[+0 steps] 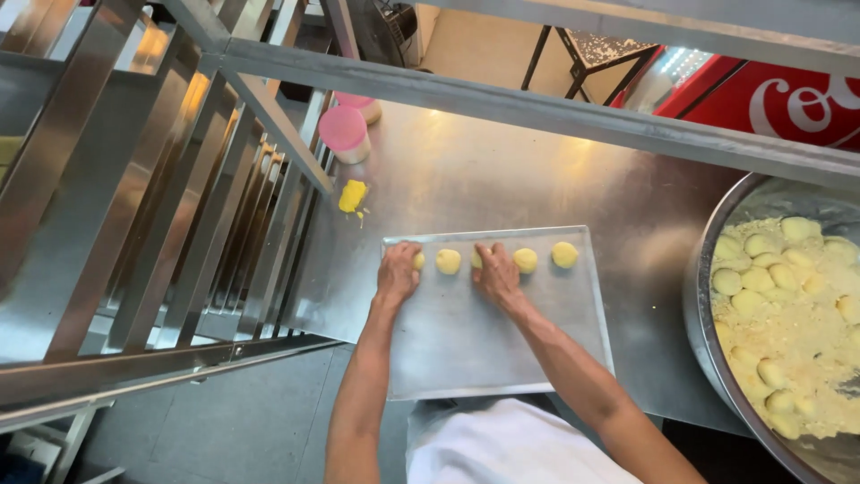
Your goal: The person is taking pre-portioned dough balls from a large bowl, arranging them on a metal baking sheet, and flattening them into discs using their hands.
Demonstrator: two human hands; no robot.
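Your left hand point(398, 272) and right hand point(495, 273) each press a dough ball onto the tray point(502, 350), fingers curled over them, extending the row point(524, 260) along the tray's far edge, keeping spacing even

Five pale yellow dough balls point(525, 260) in row along far edge of flat metal tray point(484, 350).

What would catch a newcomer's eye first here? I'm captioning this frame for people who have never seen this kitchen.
First, the row of yellow dough balls along the far edge of the metal tray at centre, with the left hand and right hand each resting on one. Next, the big steel bowl at the right edge, heaped with more yellow dough pieces. A pink-lidded container stands farther back on the table.
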